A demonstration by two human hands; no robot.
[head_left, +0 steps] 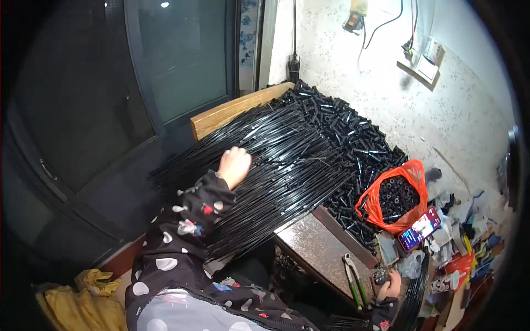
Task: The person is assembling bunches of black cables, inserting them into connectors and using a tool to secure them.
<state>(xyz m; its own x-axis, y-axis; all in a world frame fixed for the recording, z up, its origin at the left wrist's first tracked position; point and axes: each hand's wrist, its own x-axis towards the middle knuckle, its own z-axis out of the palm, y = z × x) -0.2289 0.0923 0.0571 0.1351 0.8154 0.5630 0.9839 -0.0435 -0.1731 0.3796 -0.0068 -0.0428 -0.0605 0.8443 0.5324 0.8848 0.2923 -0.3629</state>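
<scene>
Black rods (292,157), thin and glossy, lie in a broad heap across the middle, most of them running roughly the same way, from lower left to upper right. Over the left part of this heap is the left hand (236,166), its back turned up and its fingers curled inward; whether they are clamped on a rod cannot be told, as the fingertips are hidden. The right hand (391,286) is low on the right, at the table's (306,243) edge, fingers bent beside a small dark block (379,276); whether it grips anything is also unclear. Just left of that block lie pliers (350,269) with green handles, their jaws pointing away from the person. Beyond the rods and to their right, short black tubes (345,118) are piled up against the pale wall (469,105). A wooden board (237,113) stands along the heap's far left side, and a brown strip (348,240) borders the tubes at the near side. A red bag (374,201) sits open among the tubes with small black rings (396,198) inside. Near its lower right is a lit phone (420,228), with clear plastic (411,266) just below it. Yellow cloth (83,303) lies at lower left.
</scene>
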